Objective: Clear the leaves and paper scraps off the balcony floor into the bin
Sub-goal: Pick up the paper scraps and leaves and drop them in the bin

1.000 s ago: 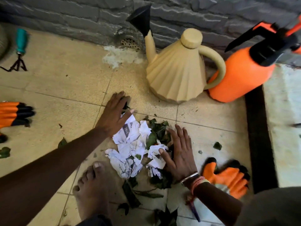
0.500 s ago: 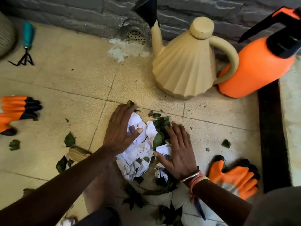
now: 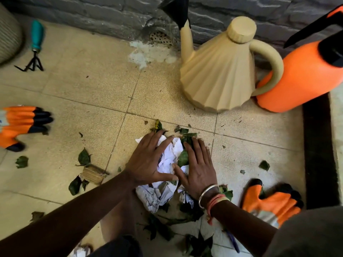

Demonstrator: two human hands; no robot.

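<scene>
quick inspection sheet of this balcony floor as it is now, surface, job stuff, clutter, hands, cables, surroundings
surface: beige tiled floor, leaf crumbs scattered, white patch near the drain
job's things: paper scraps and leaves bunched in one pile; loose leaf to its left; no bin in view
clutter: watering can, orange sprayer, left glove, right glove, hand rake
grippers: left hand and right hand flat, fingers straight, pressing on the pile
cables: nothing seen
surroundings: grey stone wall, floor drain
</scene>
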